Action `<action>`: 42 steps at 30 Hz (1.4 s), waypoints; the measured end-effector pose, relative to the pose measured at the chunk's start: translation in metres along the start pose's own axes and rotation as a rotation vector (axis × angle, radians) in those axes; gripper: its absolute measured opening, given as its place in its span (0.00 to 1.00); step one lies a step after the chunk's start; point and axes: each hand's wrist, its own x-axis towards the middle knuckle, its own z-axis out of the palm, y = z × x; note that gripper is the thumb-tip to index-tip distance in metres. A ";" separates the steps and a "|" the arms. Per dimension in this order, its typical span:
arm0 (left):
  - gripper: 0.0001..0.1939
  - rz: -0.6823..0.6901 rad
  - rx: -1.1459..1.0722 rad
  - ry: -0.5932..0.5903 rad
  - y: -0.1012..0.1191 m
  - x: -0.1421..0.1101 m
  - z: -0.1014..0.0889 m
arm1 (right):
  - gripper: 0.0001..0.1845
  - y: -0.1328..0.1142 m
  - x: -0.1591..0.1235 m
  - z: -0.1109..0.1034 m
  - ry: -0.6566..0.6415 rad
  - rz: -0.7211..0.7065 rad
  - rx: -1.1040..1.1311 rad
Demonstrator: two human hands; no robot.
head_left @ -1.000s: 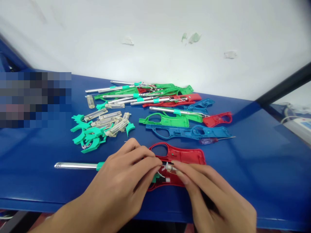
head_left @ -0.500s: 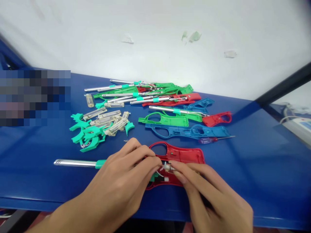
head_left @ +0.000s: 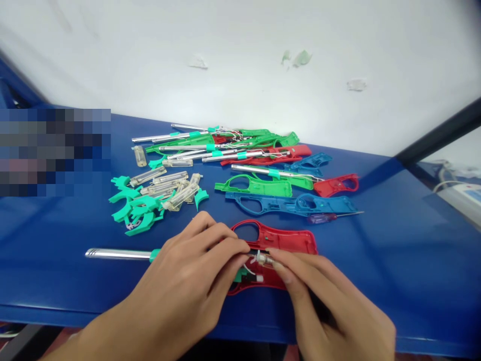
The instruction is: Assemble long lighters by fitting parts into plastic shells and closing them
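My right hand (head_left: 330,296) pinches a small clear fuel tank (head_left: 273,263), its pale valve end (head_left: 260,257) pointing left. Beside that valve, my left hand (head_left: 199,271) has thumb and fingers pressed together; what is between them is too small and hidden to make out. Beneath both hands lies a red lighter shell half (head_left: 276,284), with a green part and a black piece with a white end (head_left: 251,277) in it. A second red shell half (head_left: 289,238) is just behind. From under my left hand a silver lighter barrel (head_left: 118,254) with a green collar sticks out leftward.
Several clear tanks (head_left: 165,186) and green triggers (head_left: 141,205) are heaped at left. Behind are barrels with wires (head_left: 225,154), a green shell half (head_left: 259,186), a blue one (head_left: 263,204) and a screwdriver (head_left: 322,218). A white wall (head_left: 240,90) bounds the blue table (head_left: 394,250).
My right hand and the tank have shifted slightly right, showing more of the valve end. My left hand stays almost in place, still pinched.
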 end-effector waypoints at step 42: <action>0.11 0.000 0.026 -0.066 -0.004 -0.007 0.003 | 0.16 0.007 -0.004 -0.002 -0.076 -0.070 -0.010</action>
